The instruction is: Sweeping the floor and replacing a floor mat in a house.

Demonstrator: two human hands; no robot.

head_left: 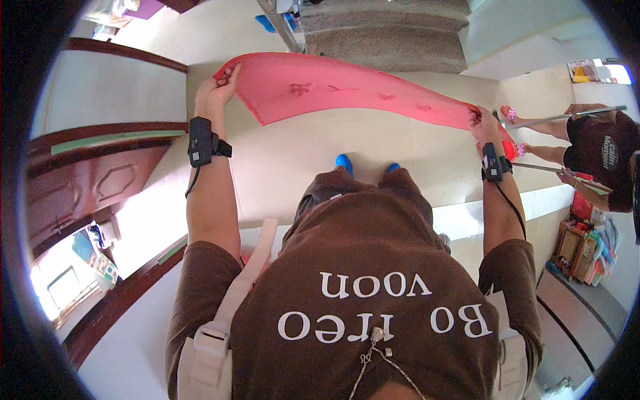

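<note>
A long red paper banner (350, 87) stretches between my two hands, bowed along its length. Several dark marks, like brushed characters, show on it. My left hand (222, 85) pinches the upper left corner, and the lower left corner hangs free. At the other end my right hand (484, 124) grips the narrow end, which looks bunched in the fingers. Both wrists carry black strapped devices with cables. The banner is held above the tiled floor (290, 165).
Carpeted stairs (385, 35) rise ahead beside a metal post (282, 25). At my right another person (600, 155) holds two long-handled tools, with a red object near their feet. A dark wooden door (100, 180) is at left. Stacked goods (582, 245) sit at the right.
</note>
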